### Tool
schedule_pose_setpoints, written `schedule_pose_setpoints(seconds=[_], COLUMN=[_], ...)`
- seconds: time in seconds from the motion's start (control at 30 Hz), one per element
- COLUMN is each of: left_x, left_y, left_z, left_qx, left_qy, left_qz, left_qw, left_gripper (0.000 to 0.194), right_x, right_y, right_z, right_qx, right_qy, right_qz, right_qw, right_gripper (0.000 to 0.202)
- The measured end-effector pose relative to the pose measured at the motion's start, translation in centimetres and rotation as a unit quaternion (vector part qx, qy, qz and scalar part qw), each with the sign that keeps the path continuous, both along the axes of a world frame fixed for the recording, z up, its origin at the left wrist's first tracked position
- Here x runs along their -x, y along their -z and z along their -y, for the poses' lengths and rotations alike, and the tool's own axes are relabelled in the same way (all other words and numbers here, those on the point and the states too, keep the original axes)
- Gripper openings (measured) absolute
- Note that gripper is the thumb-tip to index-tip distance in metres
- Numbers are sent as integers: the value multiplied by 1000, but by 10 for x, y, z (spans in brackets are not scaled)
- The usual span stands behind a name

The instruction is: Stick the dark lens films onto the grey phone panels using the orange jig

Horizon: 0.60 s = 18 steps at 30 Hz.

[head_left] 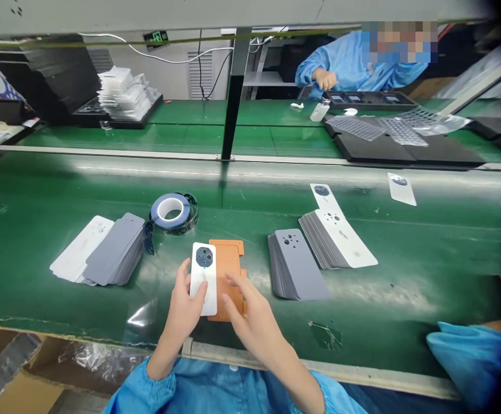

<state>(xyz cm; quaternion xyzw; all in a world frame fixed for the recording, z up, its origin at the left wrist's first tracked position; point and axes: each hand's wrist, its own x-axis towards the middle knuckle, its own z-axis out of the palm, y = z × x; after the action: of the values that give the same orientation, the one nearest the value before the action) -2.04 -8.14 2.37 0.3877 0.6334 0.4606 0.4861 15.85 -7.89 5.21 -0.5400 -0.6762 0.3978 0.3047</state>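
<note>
A white phone back panel (203, 287) with a dark round camera area is gripped at its lower sides by my left hand (185, 299). It overlaps the left part of an orange fixture (226, 259) on the green bench. Over the fixture's right edge is my right hand (250, 310), fingers apart, holding nothing. Right of it stand a fanned stack of grey panels (299, 270) and a stack topped by a white panel (345, 238). On the left lie white panels (80, 247) and grey panels (114, 253). Behind the fixture rests a roll of blue tape (170, 211).
A single white panel (402, 188) lies at the back right. Beyond the metal rail, a person in blue (345, 60) works by black trays (375, 146). Another blue sleeve (470, 356) reaches in at the right. A dark post (233, 98) rises from the rail. Cardboard boxes (26, 397) sit lower left.
</note>
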Motion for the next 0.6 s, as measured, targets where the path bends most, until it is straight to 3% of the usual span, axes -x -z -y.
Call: schedule_pose_setpoints(seconds=[0.07,0.17,0.23,0.33,0.43,0.53,0.6], left_x=[-4,-16,-20,-9,21,54,72], left_y=[-4,-14,-22,-30,-28,-18,-8], left_z=[-4,-12,-16,-17,-10,-3,-2], left_qx=[11,12,-19,-100,-86,53,112], left_qy=[-15,3,-3,-107,-216,-208,-191], left_qz=[59,132,106,-105,-342,-366,-321], left_qw=[998,991,994,984,911,906,921], left_gripper=[82,88,84,66,65,76,80], right_x=[-5,-15,-26,-46,-59,-58,-53], right_y=[3,0,-10,-27,-35,-30,-24], right_z=[-4,-22,-52,-128,-221,-288,-310], right_qx=[56,140,139,61,57,85,88], right_qy=[-2,-55,-63,-22,35,52,62], right_qz=[-9,-107,-136,-34,169,233,266], right_qw=[998,983,979,997,983,967,958], right_gripper=[53,58,54,52,55,54,52])
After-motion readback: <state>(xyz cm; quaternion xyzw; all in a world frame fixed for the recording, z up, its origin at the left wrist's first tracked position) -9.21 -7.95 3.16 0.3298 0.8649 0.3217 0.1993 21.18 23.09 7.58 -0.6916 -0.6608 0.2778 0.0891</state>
